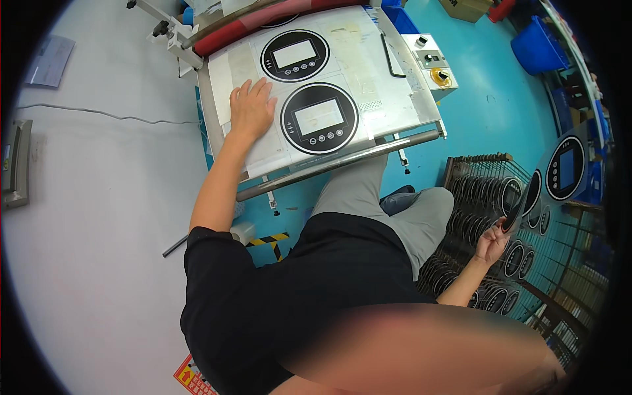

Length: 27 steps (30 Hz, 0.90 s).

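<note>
Toward the right edge of the frame, a thin printed sheet [557, 172] with round black panels hangs beside a wire rack [447, 172], its near corner pinched between the thumb and fingers of the right grip [491, 245], which is closed on it. It bows visibly, so it should be light, springy film, likely slick, easily creased and quick to take fingerprints. Holding by the clear edge, away from the black print, looks safest; a second hold on the opposite edge would calm the flex. At the top centre of the frame, the left grip [253, 110] lies palm down on the bench [421, 108], fingers loosely spread and clasping nothing, just beside another sheet's round panels [319, 141]; whether it touches that sheet's clear margin I cannot tell
</note>
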### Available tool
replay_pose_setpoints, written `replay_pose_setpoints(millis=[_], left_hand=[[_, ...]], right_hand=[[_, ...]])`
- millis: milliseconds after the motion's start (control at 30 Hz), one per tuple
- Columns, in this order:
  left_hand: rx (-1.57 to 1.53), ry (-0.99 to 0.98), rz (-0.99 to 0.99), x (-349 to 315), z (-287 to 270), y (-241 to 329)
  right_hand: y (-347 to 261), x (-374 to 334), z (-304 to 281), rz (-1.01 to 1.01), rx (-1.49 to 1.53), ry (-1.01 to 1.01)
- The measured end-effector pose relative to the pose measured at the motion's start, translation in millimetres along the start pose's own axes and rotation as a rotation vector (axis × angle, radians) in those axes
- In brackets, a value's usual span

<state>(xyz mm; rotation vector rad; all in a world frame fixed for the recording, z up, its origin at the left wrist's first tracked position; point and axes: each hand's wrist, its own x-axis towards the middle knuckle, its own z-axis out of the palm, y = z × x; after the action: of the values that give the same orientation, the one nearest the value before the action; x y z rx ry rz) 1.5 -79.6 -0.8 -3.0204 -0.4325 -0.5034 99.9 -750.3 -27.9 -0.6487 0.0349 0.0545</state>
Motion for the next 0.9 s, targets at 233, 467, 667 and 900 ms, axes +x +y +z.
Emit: replay_pose_setpoints(millis=[233,467,667,900], left_hand=[[0.041,-0.017,0.009,12.6,1.3,-12.7],[0.069,-0.165,0.040,40.5,0.7,-21.1],[0.074,-0.096,0.080,43.2,5.7,-34.5],[-1.398,-0.564,0.013,22.4,-61.1,218.6]], right_hand=[[7.1,-9.3,2.6,-0.025,-0.030,0.010],[26.9,-20.5,43.0,-0.029,-0.096,0.146],[59.3,-31.8,65.6,0.069,-0.222,0.121],[89.8,-56.2,75.6,0.209,-0.403,-0.056]])
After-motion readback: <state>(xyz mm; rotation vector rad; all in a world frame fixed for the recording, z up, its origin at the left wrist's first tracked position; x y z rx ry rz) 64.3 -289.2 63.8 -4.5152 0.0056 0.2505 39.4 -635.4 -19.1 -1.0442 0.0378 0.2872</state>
